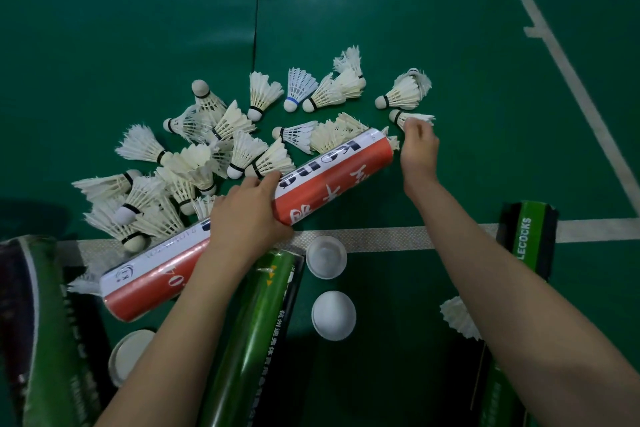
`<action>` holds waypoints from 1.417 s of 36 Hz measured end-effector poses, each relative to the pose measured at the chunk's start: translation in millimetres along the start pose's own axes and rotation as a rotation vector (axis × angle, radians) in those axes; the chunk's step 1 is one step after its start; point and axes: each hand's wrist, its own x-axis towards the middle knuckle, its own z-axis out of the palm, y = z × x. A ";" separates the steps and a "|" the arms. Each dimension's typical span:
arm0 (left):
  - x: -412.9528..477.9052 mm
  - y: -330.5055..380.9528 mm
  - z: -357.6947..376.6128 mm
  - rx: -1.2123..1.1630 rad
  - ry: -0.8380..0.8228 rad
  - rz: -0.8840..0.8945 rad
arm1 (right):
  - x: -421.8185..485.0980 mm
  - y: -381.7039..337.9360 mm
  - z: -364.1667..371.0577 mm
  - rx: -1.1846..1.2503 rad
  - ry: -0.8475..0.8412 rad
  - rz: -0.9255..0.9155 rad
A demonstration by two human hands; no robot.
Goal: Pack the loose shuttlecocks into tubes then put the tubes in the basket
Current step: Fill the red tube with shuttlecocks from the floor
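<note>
Left hand (247, 215) is gripping the red-white tube (249, 222) over the floor pile, hiding its middle, while right hand (419, 146) is pinching a shuttlecock (410, 117) at the tube mouth, fingertips obscured.

**Both my arms out, left hand wrapped, right hand pinching**

My left hand (247, 215) sits near centre, palm down, fingers curled over the red-and-white tube (249, 218) around its middle, thumb stretched along the far side. Its bare forearm runs back to the near left. My right hand (419, 149) reaches farther out, to the right, wrist bent, fingertips (412, 124) pinched together on the feathers of a shuttlecock (410, 117). That forearm runs back to the near right corner.
</note>
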 end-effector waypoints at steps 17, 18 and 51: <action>-11.3 -23.5 1.1 -0.029 0.003 -0.072 | 5.3 0.8 -17.2 -0.094 0.093 -0.218; -12.8 -25.0 -0.5 -0.046 0.008 -0.075 | -3.0 -3.5 -19.3 -0.047 0.054 -0.265; -46.6 -38.6 -11.3 -0.145 0.054 0.035 | -86.5 -40.7 -7.8 -0.038 -0.592 -0.218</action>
